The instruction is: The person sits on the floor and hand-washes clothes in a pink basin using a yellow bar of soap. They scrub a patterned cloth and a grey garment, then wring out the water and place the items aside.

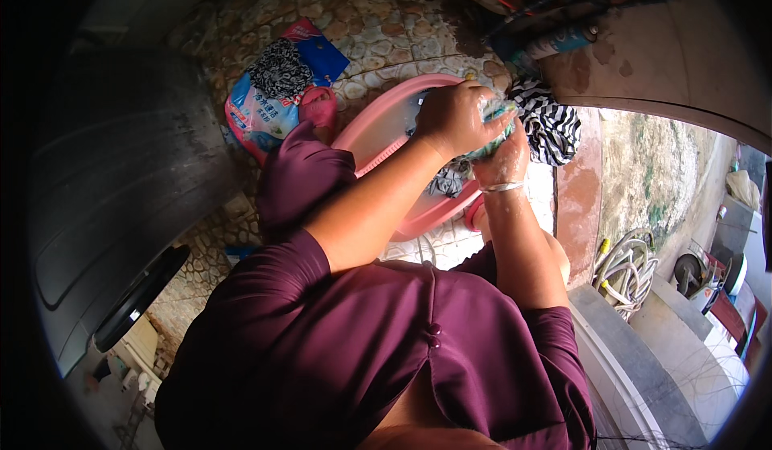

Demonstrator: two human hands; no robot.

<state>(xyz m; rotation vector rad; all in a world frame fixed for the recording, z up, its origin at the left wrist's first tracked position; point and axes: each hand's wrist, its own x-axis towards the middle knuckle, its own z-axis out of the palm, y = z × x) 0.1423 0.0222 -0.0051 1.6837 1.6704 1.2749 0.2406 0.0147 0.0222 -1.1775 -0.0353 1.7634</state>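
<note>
A bunched, wet green and multicoloured cloth (496,129) with suds on it is squeezed between both hands, above the right part of a pink plastic basin (416,228). My left hand (453,115) grips it from the left and top, and my right hand (505,159), with a pale band at the wrist, grips it from below and the right. Cloudy water and a ribbed pink washboard (381,155) show inside the basin. Grey wet cloth (447,182) lies lower in it. My forearms hide part of the basin.
Black-and-white striped cloth (550,125) lies just right of the basin. Left of it are a detergent bag (265,115) with a patterned black-and-white cloth (281,69) on top. A spray can (564,42) lies at the upper right, a coiled hose (627,272) at the right.
</note>
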